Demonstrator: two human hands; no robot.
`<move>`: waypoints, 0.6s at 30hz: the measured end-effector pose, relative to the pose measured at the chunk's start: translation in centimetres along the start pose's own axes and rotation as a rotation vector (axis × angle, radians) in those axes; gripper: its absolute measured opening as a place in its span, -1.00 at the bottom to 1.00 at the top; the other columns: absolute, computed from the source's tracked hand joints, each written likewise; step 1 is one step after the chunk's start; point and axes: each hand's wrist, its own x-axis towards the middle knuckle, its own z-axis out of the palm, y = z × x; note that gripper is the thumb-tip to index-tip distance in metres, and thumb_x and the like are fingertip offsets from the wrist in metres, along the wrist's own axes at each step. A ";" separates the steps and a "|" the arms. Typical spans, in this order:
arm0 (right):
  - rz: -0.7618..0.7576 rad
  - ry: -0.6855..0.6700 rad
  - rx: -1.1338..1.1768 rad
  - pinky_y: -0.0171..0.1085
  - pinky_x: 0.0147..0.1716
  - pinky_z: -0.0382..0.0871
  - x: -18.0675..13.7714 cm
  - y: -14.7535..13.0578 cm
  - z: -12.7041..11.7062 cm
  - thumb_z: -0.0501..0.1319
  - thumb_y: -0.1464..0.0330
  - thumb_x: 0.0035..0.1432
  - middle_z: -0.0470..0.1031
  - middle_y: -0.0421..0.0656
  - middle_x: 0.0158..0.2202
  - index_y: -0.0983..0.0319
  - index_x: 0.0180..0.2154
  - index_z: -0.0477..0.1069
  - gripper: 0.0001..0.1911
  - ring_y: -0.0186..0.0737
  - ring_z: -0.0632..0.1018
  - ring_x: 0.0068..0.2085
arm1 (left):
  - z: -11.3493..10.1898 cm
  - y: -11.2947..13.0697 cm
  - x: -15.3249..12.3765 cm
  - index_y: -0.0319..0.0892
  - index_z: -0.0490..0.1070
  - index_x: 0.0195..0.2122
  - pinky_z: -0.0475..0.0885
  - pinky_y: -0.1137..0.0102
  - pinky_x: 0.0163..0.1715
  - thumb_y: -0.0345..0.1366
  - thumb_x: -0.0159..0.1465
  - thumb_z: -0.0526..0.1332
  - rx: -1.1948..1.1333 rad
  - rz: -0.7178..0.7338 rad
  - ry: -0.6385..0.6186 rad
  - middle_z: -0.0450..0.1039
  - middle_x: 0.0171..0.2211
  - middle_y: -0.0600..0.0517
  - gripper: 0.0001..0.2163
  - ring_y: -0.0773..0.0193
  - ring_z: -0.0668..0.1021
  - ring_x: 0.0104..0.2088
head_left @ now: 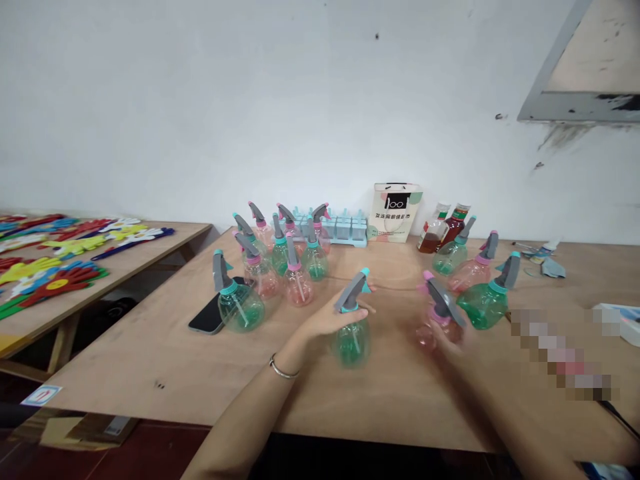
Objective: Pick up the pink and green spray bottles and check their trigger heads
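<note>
My left hand is closed round the neck of a green spray bottle with a grey and turquoise trigger head. My right hand, blurred, grips a pink spray bottle with a grey and pink head, tilted a little. Right of it stand a green spray bottle, a pink spray bottle and a paler green one. Several more pink and green bottles cluster at the left, among them a green spray bottle beside a phone.
Against the wall are a light blue rack, a paper bag and two dark-liquid bottles. A white box lies at the right. Colourful hand-shaped pieces cover another table to the left.
</note>
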 end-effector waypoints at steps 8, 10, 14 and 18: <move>0.106 0.089 0.096 0.03 -0.06 0.49 5.0 1.5 6.8 0.25 0.04 0.06 0.59 -0.01 -0.17 0.20 -0.13 0.39 -0.56 0.01 0.61 -0.13 | 0.4 -1.8 0.5 -0.17 0.37 0.05 0.45 0.41 -0.53 0.01 0.07 0.33 -0.500 -0.163 -0.035 0.51 0.01 -0.23 -0.43 0.19 0.62 -0.46; 0.114 0.096 0.113 0.01 -0.03 0.48 4.9 1.5 6.9 0.25 0.05 0.08 0.59 -0.03 -0.16 0.18 -0.12 0.39 -0.58 -0.02 0.60 -0.11 | 0.8 -2.1 0.6 -0.15 0.38 0.02 0.47 0.41 -0.51 -0.06 0.07 0.35 -0.525 -0.198 -0.064 0.48 0.07 -0.21 -0.48 0.21 0.63 -0.46; 0.102 0.018 0.146 0.00 0.03 0.44 4.2 1.5 6.1 0.25 0.07 0.11 0.57 -0.03 -0.08 0.16 -0.06 0.38 -0.57 -0.02 0.59 -0.04 | 1.9 -2.3 0.5 -0.16 0.38 -0.01 0.47 0.39 -0.49 -0.13 0.08 0.33 -0.555 -0.218 -0.088 0.49 0.05 -0.19 -0.53 0.22 0.62 -0.47; 0.091 -0.005 0.150 0.02 0.06 0.42 4.1 1.8 5.6 0.26 0.08 0.12 0.56 0.00 -0.05 0.18 -0.05 0.38 -0.56 0.01 0.58 -0.01 | 2.6 -2.5 0.2 -0.18 0.36 -0.19 0.45 0.38 -0.49 -0.15 0.00 0.32 -0.567 -0.110 0.191 0.56 -0.21 -0.05 -0.63 0.23 0.60 -0.50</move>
